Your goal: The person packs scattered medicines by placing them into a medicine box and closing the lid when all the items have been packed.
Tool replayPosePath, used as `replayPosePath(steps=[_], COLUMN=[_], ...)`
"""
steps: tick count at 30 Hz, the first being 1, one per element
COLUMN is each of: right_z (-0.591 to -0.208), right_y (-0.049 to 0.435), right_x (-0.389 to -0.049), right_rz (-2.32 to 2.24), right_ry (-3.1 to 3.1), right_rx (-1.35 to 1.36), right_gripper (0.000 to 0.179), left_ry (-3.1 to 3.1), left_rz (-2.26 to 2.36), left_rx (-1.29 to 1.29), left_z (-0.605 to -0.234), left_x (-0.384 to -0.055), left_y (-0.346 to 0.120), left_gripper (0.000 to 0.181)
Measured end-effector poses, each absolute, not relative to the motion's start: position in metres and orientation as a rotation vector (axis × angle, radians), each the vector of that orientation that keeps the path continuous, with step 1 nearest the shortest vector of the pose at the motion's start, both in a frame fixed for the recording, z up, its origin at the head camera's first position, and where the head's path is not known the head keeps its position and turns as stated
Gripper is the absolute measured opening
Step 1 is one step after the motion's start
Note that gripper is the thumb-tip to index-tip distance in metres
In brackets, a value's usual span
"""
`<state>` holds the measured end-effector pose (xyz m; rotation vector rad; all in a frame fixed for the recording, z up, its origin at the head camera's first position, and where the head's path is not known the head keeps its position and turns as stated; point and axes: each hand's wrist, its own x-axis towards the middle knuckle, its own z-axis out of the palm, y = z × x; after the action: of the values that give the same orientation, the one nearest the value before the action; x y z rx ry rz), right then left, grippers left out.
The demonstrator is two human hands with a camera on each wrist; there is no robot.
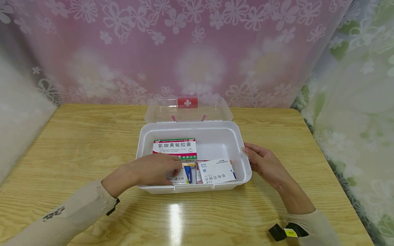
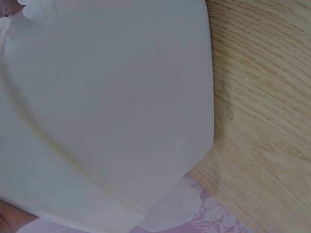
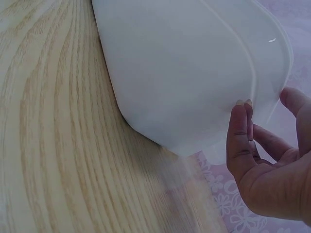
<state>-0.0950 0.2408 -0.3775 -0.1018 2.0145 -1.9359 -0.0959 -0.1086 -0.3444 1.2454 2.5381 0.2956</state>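
A white first-aid box (image 1: 191, 127) stands on the table with its clear lid (image 1: 163, 112) swung back. My left hand (image 1: 154, 169) reaches over its front left corner, fingers curled down around a small white, blue and yellow medicine box (image 1: 181, 180) that it partly covers. Behind those fingers lies a larger white medicine box with green and red bands (image 1: 174, 146). My right hand (image 1: 267, 165) grips the box's right rim, thumb on top and fingers against the outer wall, as the right wrist view shows. In the left wrist view the white wall hides most of the left hand.
A white medicine box with blue marks (image 1: 217, 171) leans at the front right inside, over a partly hidden red and white one (image 1: 198, 176). The wooden table (image 1: 92, 143) ends at a pink flowered curtain (image 1: 197, 51). A green flowered curtain (image 1: 354, 136) hangs at right.
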Motion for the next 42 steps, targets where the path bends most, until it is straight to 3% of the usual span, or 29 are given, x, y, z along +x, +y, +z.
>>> replayPosePath(steps=[13,22,32,38,42], right_z=[-0.374,-0.374,-0.375,-0.374,-0.375], right_y=[0.237,0.238,0.239,0.238,0.24], right_x=[-0.094,-0.095,-0.094,-0.095,-0.096], right_rz=[-1.935,-1.948,-1.938,-1.941,-1.906], right_ry=[2.011,1.996,2.008,1.995,2.003], right_rx=[-0.102,-0.102,-0.106,-0.101,-0.13], right_gripper=[0.058,0.058,0.059,0.058,0.058], left_ry=[2.538,2.535,2.643,2.891,3.056], left_rz=[0.129,0.145,0.182,0.47,0.761], left_rx=[1.413,1.467,1.413,1.475,1.379], left_z=[-0.347,-0.348,-0.347,-0.34,-0.331], left_x=[-0.096,-0.097,-0.096,-0.097,-0.101], left_y=[-0.109,-0.11,-0.11,-0.114,-0.125], left_gripper=[0.022,0.005,0.016,0.015,0.023])
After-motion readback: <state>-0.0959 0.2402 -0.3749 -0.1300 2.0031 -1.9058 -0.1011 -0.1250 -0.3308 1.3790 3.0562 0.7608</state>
